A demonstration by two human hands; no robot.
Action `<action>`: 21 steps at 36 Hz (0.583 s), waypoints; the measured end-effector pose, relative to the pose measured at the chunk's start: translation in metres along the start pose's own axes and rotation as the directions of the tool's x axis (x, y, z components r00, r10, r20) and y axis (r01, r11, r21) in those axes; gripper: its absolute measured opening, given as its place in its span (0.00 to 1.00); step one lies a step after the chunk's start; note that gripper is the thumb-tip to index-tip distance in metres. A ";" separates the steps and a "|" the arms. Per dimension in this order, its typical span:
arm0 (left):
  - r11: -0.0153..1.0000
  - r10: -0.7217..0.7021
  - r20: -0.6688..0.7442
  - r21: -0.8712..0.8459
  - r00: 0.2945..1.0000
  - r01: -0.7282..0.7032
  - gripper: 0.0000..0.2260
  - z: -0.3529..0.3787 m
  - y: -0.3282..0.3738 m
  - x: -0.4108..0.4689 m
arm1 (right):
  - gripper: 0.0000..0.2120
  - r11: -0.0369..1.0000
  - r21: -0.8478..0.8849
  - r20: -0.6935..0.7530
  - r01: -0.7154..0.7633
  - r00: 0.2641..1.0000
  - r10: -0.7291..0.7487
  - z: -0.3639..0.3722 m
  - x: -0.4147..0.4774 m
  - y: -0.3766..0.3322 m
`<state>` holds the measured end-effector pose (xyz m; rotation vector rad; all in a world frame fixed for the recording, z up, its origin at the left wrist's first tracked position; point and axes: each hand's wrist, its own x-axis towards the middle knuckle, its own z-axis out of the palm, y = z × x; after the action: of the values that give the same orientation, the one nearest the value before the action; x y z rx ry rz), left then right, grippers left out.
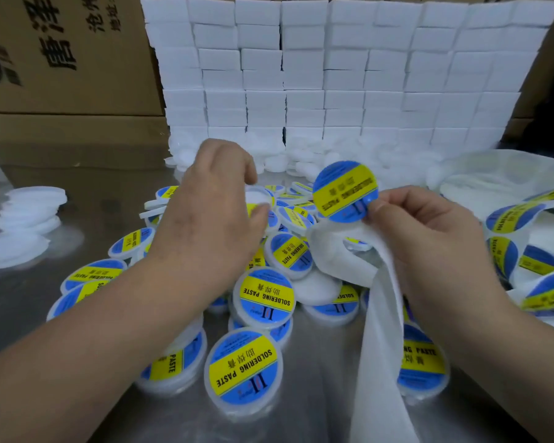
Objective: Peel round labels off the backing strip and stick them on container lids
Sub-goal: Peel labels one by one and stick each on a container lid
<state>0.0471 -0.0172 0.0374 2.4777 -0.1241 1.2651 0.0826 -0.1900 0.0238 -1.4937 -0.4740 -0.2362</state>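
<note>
Left hand (205,215) is half open over the heap of labelled white plastic lids (263,295) at the middle of the steel tabletop (87,199). Its thumb and forefinger stand either side of a plain white round lid (257,196); contact is not discernible. Right hand (429,238) grips the white paper backing strip (378,340), thumb at the rim of a round blue-and-yellow label (345,191) that stands half peeled above the strip.

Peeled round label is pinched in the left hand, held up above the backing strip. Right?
Not quite. The head view shows the right hand pinching the round label, not the left. It is held up above the backing strip, as you said. The left hand reaches over the pile of lids.
</note>
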 end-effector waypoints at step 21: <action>-0.106 -0.163 0.558 -0.830 0.814 0.548 0.13 -0.003 0.011 0.006 | 0.10 0.998 0.057 0.374 -0.034 0.927 0.010 0.006 -0.008 -0.004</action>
<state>0.0453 -0.0258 0.0467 1.1080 -0.2646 0.1950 0.0731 -0.1858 0.0243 -1.4856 -0.7627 0.0863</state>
